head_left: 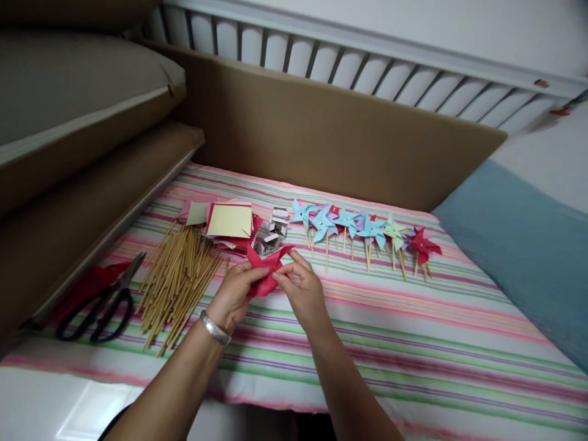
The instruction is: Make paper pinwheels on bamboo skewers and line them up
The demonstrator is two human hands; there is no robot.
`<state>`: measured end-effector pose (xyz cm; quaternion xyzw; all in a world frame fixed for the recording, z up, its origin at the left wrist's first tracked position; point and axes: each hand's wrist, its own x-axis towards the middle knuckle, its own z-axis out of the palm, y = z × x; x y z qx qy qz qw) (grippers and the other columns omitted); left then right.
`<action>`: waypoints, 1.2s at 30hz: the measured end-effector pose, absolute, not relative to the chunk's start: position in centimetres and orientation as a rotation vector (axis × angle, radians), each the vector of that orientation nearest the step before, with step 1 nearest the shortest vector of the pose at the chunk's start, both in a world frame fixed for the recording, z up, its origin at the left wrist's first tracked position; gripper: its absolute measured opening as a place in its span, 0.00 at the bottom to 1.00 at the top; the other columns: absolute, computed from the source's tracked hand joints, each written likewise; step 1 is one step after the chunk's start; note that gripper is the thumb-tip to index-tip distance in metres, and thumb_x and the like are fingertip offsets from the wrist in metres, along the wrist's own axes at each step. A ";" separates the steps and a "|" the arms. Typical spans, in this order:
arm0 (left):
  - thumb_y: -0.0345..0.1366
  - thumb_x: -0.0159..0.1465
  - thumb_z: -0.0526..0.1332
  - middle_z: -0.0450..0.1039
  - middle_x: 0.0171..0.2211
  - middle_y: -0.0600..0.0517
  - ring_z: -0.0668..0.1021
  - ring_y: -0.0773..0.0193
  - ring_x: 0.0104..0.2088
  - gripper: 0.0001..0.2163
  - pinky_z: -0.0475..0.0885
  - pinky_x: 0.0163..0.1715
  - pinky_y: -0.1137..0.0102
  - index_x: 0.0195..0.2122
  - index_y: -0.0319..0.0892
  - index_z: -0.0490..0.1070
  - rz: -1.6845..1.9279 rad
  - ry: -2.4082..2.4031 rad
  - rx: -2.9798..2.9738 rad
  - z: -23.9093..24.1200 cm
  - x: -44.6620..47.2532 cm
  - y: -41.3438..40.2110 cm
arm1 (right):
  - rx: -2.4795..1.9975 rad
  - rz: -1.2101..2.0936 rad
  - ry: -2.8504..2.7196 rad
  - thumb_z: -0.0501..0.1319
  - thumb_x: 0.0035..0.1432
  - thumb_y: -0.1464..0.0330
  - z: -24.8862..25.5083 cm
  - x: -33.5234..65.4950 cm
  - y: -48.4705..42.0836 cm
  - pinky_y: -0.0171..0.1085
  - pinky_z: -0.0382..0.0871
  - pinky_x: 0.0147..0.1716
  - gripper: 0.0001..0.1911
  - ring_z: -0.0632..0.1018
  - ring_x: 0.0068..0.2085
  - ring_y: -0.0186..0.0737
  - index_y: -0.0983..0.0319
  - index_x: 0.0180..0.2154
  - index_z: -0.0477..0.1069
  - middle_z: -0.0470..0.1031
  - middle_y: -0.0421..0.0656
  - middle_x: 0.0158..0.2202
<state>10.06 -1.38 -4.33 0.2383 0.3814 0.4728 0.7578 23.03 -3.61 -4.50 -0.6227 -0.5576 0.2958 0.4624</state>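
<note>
Between my two hands is a red paper pinwheel head [263, 285], its corners folded in toward the middle. My left hand [236, 288] grips its left side with the thumb on top. At its right side my right hand [301, 285] pinches the paper near the centre with thumb and forefinger; whether a small pin is in that pinch I cannot make out. Just beyond the paper stand small open boxes [277, 225] with tiny dark items. A stack of coloured paper squares [229, 220] lies behind my left hand, and a heap of thin wooden sticks [181, 285] to its left.
Pinwheels on sticks, blue [325, 222], green [394, 231] and red [423, 246], lie in a row at the right. Black-handled scissors [98, 312] rest at the left beside red paper [78, 294]. A brown board [321, 128] borders the striped cloth [413, 343] behind; cushions [82, 92] are stacked left.
</note>
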 end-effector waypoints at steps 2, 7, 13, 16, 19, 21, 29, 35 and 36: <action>0.30 0.44 0.70 0.78 0.22 0.51 0.75 0.69 0.22 0.06 0.68 0.26 0.75 0.25 0.36 0.78 1.019 0.806 0.496 -4.3 10.1 -1.4 | -1.536 0.727 -1.357 0.63 0.47 0.67 -4.5 23.0 -3.6 0.47 0.53 0.57 0.04 0.63 0.60 0.47 0.60 0.25 0.74 0.66 0.50 0.57; 0.28 0.46 0.69 0.78 0.23 0.51 0.76 0.69 0.23 0.05 0.69 0.27 0.76 0.26 0.37 0.78 1.009 0.734 0.486 -4.5 10.1 -1.4 | -1.520 0.718 -1.350 0.62 0.48 0.66 -4.7 23.1 -3.5 0.47 0.56 0.56 0.04 0.64 0.59 0.47 0.59 0.26 0.73 0.66 0.50 0.57; 0.29 0.46 0.70 0.78 0.24 0.50 0.76 0.68 0.24 0.06 0.69 0.28 0.76 0.27 0.36 0.78 0.994 0.710 0.519 -4.7 10.0 -1.5 | -1.548 0.665 -1.353 0.61 0.48 0.68 -5.0 23.1 -3.5 0.47 0.55 0.57 0.03 0.65 0.58 0.46 0.59 0.26 0.73 0.67 0.49 0.56; 0.29 0.44 0.71 0.78 0.22 0.50 0.75 0.69 0.23 0.06 0.68 0.27 0.76 0.24 0.36 0.78 0.988 0.779 0.526 -4.7 10.1 -1.5 | -1.573 0.635 -1.358 0.61 0.48 0.68 -4.9 22.9 -3.6 0.47 0.56 0.56 0.03 0.65 0.58 0.47 0.59 0.25 0.73 0.67 0.49 0.55; 0.29 0.43 0.71 0.76 0.20 0.52 0.74 0.70 0.20 0.06 0.67 0.24 0.76 0.22 0.37 0.77 1.005 0.831 0.538 -4.7 10.1 -1.5 | -1.584 0.617 -1.373 0.62 0.47 0.68 -4.6 22.7 -3.7 0.47 0.55 0.57 0.02 0.65 0.58 0.47 0.59 0.25 0.72 0.67 0.49 0.55; 0.30 0.44 0.71 0.76 0.19 0.52 0.73 0.70 0.20 0.05 0.66 0.23 0.76 0.21 0.37 0.76 1.009 0.850 0.559 -4.7 10.0 -1.4 | -1.562 0.651 -1.349 0.62 0.47 0.68 -4.4 22.7 -3.7 0.47 0.55 0.57 0.02 0.66 0.58 0.47 0.59 0.27 0.72 0.68 0.49 0.55; 0.32 0.43 0.71 0.77 0.21 0.50 0.74 0.68 0.22 0.08 0.66 0.26 0.74 0.25 0.37 0.78 1.056 0.933 0.670 -4.7 9.7 -1.2 | -1.251 1.291 -0.899 0.67 0.41 0.66 -5.1 23.3 -3.1 0.42 0.69 0.41 0.19 0.77 0.37 0.42 0.61 0.38 0.69 0.77 0.43 0.34; 0.31 0.40 0.72 0.77 0.21 0.51 0.75 0.68 0.22 0.09 0.67 0.27 0.74 0.24 0.37 0.78 1.059 1.012 0.729 -5.6 9.7 -1.3 | -1.200 1.366 -0.931 0.66 0.41 0.67 -6.3 22.5 -3.1 0.37 0.68 0.35 0.09 0.76 0.30 0.37 0.63 0.28 0.71 0.77 0.40 0.28; 0.32 0.40 0.72 0.77 0.21 0.51 0.75 0.68 0.22 0.10 0.67 0.27 0.74 0.25 0.37 0.78 1.061 1.018 0.736 -5.6 9.5 -1.2 | -1.211 1.365 -0.954 0.66 0.42 0.66 -6.3 22.5 -3.1 0.36 0.69 0.35 0.10 0.76 0.30 0.37 0.62 0.29 0.71 0.77 0.40 0.28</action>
